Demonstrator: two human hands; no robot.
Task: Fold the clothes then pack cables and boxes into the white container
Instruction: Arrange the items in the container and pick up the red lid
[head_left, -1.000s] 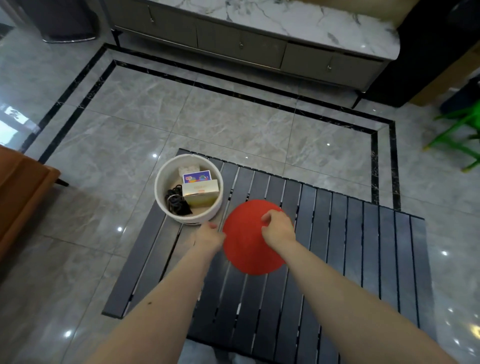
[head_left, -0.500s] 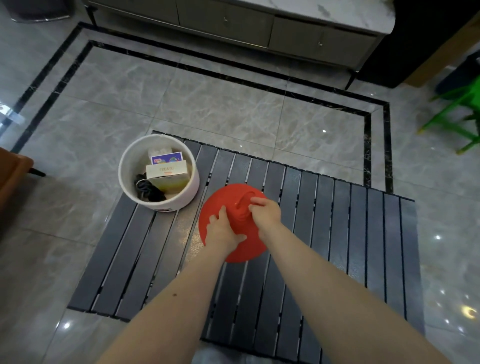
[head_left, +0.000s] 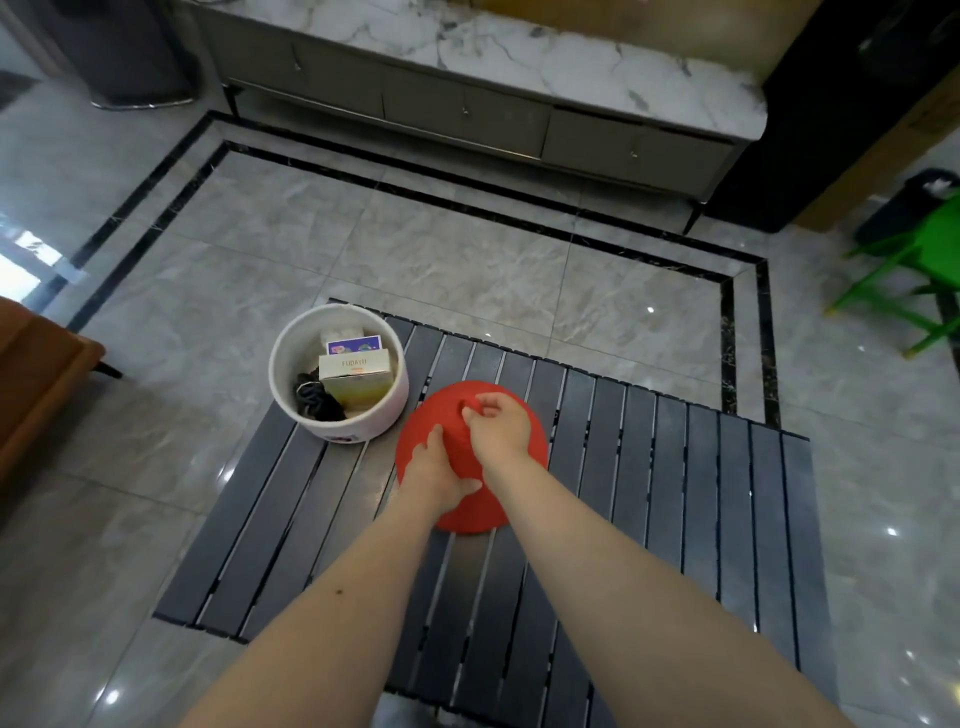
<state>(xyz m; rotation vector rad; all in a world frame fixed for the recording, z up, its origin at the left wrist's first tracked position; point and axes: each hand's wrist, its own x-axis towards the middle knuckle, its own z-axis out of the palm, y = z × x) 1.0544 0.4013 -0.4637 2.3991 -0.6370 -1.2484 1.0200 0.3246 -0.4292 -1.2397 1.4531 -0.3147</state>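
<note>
A round red lid (head_left: 514, 499) sits tilted over the dark slatted table (head_left: 675, 519), just right of the white container (head_left: 387, 421). My right hand (head_left: 501, 428) pinches the small knob at the lid's top. On the lid's left face my left hand (head_left: 436, 467) lies with its fingers fairly straight. The container stands at the table's far left corner and holds a cream box (head_left: 356, 376), a purple-printed box (head_left: 354, 344), a white box behind them and a black cable bundle (head_left: 314, 400). No clothes are in view.
Grey tiled floor (head_left: 441, 260) surrounds the table. A marble-topped drawer cabinet (head_left: 467, 98) runs along the far side. A brown seat (head_left: 36, 384) is at the left, and a green stool (head_left: 914, 270) and a dark bin (head_left: 909, 208) at the right.
The lid lay flat with a hand at each edge. Both hands have since moved onto its top, the right one to the knob, and the lid now looks raised and tilted.
</note>
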